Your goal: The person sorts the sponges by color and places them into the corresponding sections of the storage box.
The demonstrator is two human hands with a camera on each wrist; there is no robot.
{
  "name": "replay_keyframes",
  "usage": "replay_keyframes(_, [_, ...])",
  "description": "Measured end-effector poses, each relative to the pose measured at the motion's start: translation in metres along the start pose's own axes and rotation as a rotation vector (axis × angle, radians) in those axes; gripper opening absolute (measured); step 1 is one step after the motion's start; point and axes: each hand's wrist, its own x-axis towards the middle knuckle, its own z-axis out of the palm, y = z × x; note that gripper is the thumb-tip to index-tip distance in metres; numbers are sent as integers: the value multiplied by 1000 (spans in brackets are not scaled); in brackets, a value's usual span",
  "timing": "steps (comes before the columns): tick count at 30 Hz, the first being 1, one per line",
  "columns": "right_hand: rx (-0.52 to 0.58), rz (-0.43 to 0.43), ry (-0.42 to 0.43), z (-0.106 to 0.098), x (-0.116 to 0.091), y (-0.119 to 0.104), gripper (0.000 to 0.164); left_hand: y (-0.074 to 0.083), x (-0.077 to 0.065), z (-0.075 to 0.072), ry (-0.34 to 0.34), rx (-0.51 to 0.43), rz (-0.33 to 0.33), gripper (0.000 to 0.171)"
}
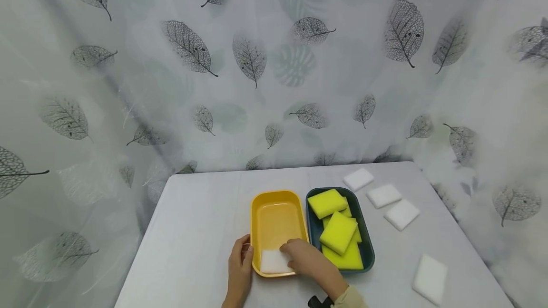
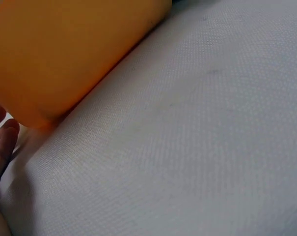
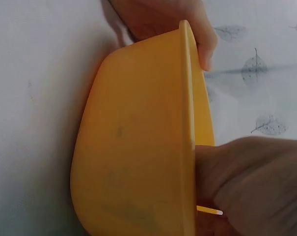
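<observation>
A white sponge [image 1: 273, 262] lies at the near end of the yellow plastic tray [image 1: 274, 195]. My right hand [image 1: 309, 259] reaches over the tray's right rim and pinches the sponge by its right side; the tray wall hides those fingertips in the right wrist view. Against the tray's left outer side rests my left hand [image 1: 239, 267], its fingers lying along the wall near the front corner. In the left wrist view, the left fingers [image 2: 6, 142] show beside the orange-yellow wall.
Right beside the yellow tray stands a dark green tray [image 1: 369, 256] heaped with yellow sponges [image 1: 338, 233]. Several white sponges lie on the table's right side, one [image 1: 430, 279] close to the front. A leaf-patterned curtain [image 1: 274, 108] hangs behind the table.
</observation>
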Motion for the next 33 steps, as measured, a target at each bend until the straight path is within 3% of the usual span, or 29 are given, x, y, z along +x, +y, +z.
replay_keyframes(4, [33,11,32,2,-8,4,35,1,0,2,4,-27,9,28])
replay_keyframes(12, [247,-60,128,-1,-25,16,38,4,1,2,15,2,-3,27])
replay_keyframes(17, [505,-73,156,-5,-34,22,37,6,3,0,17,2,-6,27])
replay_keyframes(21, [673,-67,246,-5,-43,26,34,6,3,-2,21,-2,1,27])
replay_keyframes(25, [709,-7,360,-4,-53,31,34,4,2,-4,28,-10,-1,26])
replay_keyframes(33, [769,146,509,-5,-77,44,37,1,-1,-4,15,-19,4,25])
